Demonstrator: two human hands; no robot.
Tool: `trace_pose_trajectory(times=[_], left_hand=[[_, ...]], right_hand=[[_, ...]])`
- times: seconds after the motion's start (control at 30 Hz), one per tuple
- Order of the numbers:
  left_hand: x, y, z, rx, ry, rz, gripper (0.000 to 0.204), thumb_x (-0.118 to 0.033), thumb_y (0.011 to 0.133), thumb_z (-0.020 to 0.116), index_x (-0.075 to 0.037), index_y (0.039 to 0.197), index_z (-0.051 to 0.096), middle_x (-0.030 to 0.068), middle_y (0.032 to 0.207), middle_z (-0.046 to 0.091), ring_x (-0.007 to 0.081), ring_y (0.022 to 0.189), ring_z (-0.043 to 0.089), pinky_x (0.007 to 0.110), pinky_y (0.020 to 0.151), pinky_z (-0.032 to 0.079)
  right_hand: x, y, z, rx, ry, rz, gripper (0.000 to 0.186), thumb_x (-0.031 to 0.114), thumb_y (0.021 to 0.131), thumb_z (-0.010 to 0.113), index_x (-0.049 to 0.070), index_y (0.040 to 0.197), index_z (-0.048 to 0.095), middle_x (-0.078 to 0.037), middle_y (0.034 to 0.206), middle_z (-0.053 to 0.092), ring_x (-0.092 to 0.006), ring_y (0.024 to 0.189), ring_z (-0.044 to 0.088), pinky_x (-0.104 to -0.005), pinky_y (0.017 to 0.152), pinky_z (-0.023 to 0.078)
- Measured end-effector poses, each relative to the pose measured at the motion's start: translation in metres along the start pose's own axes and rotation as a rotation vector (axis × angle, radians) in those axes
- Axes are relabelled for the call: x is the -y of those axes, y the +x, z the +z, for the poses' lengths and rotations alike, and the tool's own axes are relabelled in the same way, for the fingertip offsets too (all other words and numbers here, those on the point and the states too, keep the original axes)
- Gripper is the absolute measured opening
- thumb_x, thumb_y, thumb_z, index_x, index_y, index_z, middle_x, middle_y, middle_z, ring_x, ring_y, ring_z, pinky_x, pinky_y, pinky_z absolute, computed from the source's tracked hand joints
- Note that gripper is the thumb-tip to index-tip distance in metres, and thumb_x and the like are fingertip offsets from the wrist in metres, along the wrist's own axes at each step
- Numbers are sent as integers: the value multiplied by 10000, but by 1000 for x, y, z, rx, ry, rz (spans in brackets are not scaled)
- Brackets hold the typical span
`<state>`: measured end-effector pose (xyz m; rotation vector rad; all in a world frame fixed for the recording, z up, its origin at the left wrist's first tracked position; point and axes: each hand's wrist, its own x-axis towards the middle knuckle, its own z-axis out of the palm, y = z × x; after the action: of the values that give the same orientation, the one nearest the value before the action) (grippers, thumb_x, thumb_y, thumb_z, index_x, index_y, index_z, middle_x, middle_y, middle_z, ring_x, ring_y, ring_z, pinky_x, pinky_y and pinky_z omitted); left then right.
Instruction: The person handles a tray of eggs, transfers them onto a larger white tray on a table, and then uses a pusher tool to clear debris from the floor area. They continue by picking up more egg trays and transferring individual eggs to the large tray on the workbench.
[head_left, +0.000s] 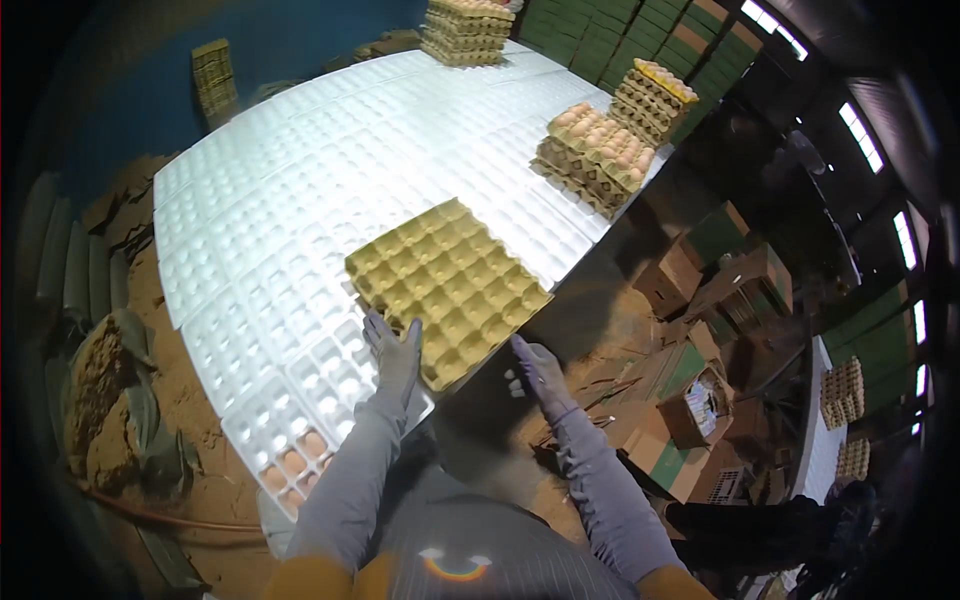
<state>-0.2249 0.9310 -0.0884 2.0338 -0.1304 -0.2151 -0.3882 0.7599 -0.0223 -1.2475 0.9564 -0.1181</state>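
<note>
An empty yellow-brown pulp egg tray (pixel 450 285) lies on top of white moulded trays, its near right corner reaching past the table edge. My left hand (pixel 395 362), in a pale grey glove, is at the tray's near left edge with its fingers spread. My right hand (pixel 541 375), gloved too, is just off the tray's right edge, over the side of the table. Its fingers are apart and hold nothing; whether they touch the tray I cannot tell. Several brown eggs (pixel 293 461) sit in the white tray nearest me, left of my left forearm.
White moulded trays (pixel 270 190) cover the table. Stacked egg trays (pixel 590 165) with eggs on top stand along its right edge, and another stack (pixel 467 35) at the far end. Cardboard boxes (pixel 665 285) lie on the floor to the right. Lumpy sacks (pixel 110 430) are at the left.
</note>
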Motion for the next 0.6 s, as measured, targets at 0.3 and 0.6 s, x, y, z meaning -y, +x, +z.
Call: trace_pose_trajectory(times=[0.3,0.6], left_hand=[[-79,-28,-49,200,-75,451,775,-33,865,599,-5,1537,214,161,1603,221,282,1503,149,376,1214,114],[-63,17,-86,-265,-92,26,479,-67,966,536,23,1423,426,155,1451,470,254,1352,436,355,1124,340]], right_hand=[[75,42,-32,-66,108,-163,264,279,925,616,38,1029,645,-43,731,657,-119,512,594,-237,448,468],[285,316,-207,-200,406,-415,330,294,896,680,104,1113,519,-77,716,573,-214,552,615,-302,520,551]])
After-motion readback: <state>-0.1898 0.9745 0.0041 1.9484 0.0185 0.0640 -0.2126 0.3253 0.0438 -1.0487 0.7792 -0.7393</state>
